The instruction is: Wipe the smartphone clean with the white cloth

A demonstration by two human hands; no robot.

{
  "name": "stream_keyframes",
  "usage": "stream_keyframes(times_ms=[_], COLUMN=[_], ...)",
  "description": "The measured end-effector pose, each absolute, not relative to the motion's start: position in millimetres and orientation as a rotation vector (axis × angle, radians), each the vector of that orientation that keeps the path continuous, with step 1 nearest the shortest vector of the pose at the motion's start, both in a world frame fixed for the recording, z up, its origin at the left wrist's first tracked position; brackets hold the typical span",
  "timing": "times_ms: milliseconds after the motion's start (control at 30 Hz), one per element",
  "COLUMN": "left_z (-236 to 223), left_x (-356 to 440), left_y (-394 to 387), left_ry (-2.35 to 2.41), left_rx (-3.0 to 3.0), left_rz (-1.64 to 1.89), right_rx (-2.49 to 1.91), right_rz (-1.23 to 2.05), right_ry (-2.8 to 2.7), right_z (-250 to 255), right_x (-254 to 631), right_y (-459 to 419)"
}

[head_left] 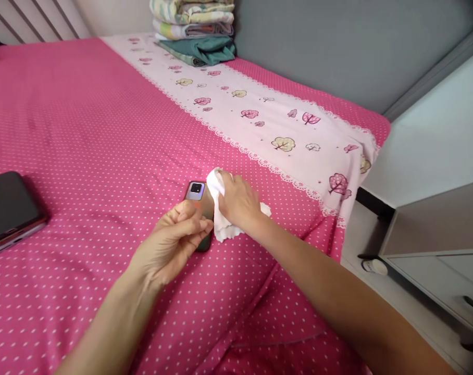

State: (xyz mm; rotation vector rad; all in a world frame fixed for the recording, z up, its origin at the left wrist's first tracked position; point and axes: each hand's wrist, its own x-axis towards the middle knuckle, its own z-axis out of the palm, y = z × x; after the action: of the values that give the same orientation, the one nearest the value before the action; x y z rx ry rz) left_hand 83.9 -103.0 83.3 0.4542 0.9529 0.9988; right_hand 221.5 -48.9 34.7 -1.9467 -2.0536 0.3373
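Note:
A smartphone [196,191] shows its back, with the camera block at its far end, on the pink bedspread. My left hand [177,232] is over its near half with curled, pinched fingers, and the fingertips come close to the phone's right edge. Whatever those fingers may hold is hidden. Just to the right, my right hand [238,200] is closed on a white cloth [224,229]. Part of this soft cloth stands up beside the phone, and another bit sticks out behind the hand.
At the left edge lies a dark, box-like stack [10,208]. Folded bedding [195,31] is piled by the grey headboard [338,47]. Right of the bed stand a cabinet [443,260] and, on the floor, a small white tub [374,266].

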Motion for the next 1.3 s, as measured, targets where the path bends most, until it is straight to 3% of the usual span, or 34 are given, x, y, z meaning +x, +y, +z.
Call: stream_keyframes(times_ms=[1300], left_z=[84.6], left_x=[84.3], left_y=[-103.7], left_ry=[0.915], left_rx=[0.507], left_rz=[0.997], right_rx=[-1.974], right_rz=[0.351], right_ry=[-2.039], right_z=[34.6], right_x=[220.1], right_y=[-48.2])
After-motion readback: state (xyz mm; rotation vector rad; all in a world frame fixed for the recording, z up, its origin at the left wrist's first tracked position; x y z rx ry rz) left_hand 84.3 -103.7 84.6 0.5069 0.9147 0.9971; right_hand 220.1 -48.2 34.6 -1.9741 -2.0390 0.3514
